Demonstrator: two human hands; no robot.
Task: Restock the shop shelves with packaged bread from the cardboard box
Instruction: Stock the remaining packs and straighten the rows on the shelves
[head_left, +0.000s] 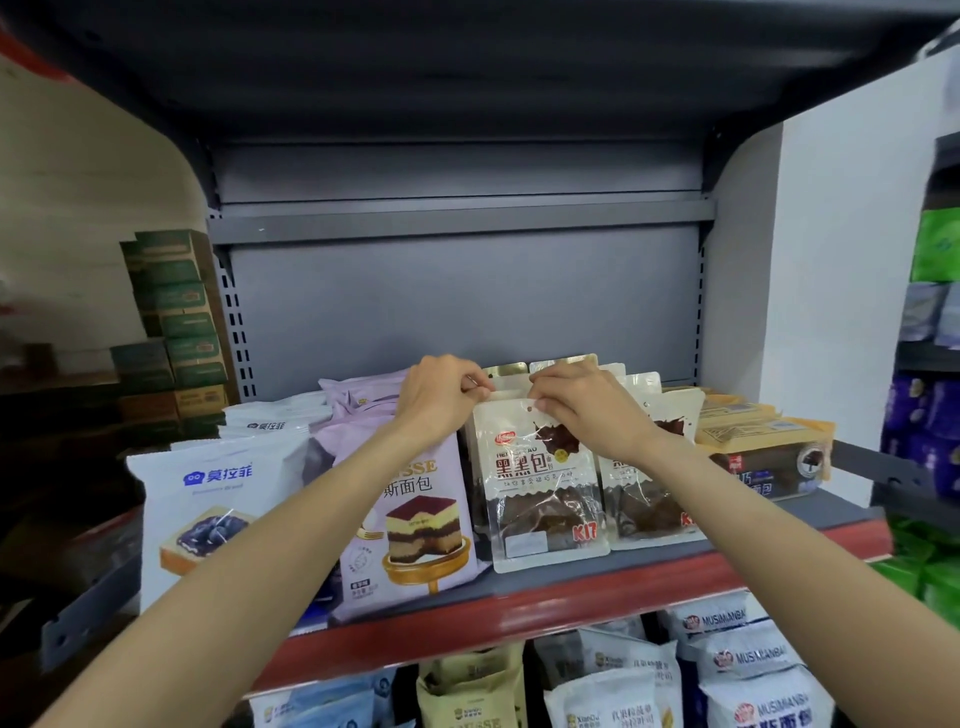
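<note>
At centre frame, a chocolate bread pack (545, 478) is stood upright on the shelf (597, 592), its long axis vertical. Its top edge is pinched by the left hand (441, 400) and right hand (582, 410), apparently equally near; the pack hangs below both grips.

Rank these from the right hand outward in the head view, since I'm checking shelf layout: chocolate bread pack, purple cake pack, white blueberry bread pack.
From the right hand:
1. Chocolate bread pack, pinched at its top edge.
2. Purple cake pack, next to its left.
3. White blueberry bread pack, far left.
</note>
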